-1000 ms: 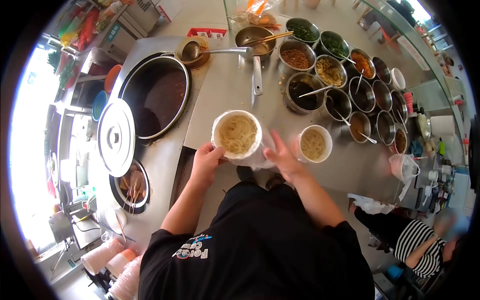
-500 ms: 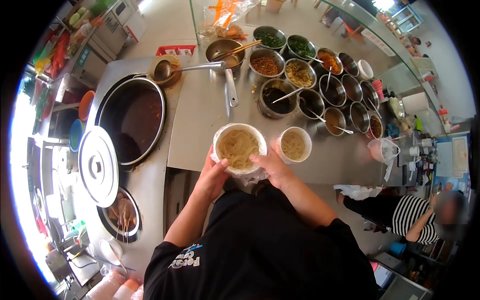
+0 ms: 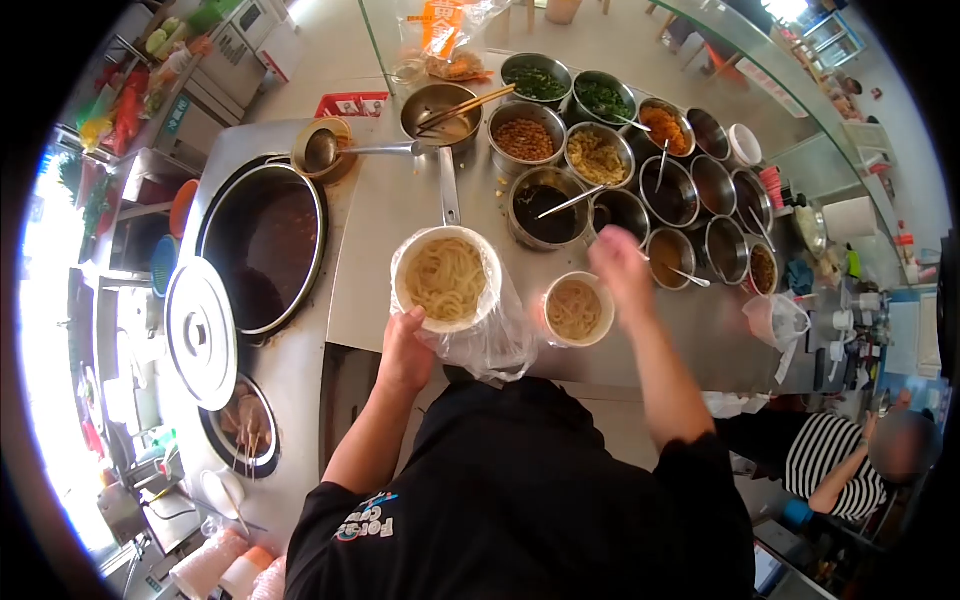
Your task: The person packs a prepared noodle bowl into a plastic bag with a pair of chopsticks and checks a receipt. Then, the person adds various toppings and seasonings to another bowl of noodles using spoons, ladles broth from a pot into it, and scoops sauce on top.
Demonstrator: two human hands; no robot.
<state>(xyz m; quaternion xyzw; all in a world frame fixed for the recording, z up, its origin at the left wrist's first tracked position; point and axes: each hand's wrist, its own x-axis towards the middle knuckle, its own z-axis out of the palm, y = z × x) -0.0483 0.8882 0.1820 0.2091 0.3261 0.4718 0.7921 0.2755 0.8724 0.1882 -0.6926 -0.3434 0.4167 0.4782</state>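
Observation:
My left hand (image 3: 408, 345) grips the near left rim of a large white bowl (image 3: 446, 279) of pale noodles, its thumb on the edge. A clear plastic bag (image 3: 493, 342) lines the bowl and hangs loose to its right. My right hand (image 3: 622, 268) is blurred by motion, off the bowl, above the counter near a spoon handle; whether it holds anything cannot be made out. Just left of and below it stands a smaller cup (image 3: 574, 309) of noodles. Beyond my right hand are a metal pot of dark sauce (image 3: 549, 207) and a pot of brown sauce (image 3: 670, 258).
A large pot of dark broth (image 3: 262, 249) sits at the left, its white lid (image 3: 201, 332) leaning nearby. A ladle (image 3: 322, 150) and a saucepan with chopsticks (image 3: 440, 118) lie at the back. Several topping pots stand at the right. A person in stripes (image 3: 835, 462) is at lower right.
My right hand has let go of the large bowl and moved right and forward toward the sauce pots. The bowl has shifted left in my left hand, and its bag now hangs out to the right.

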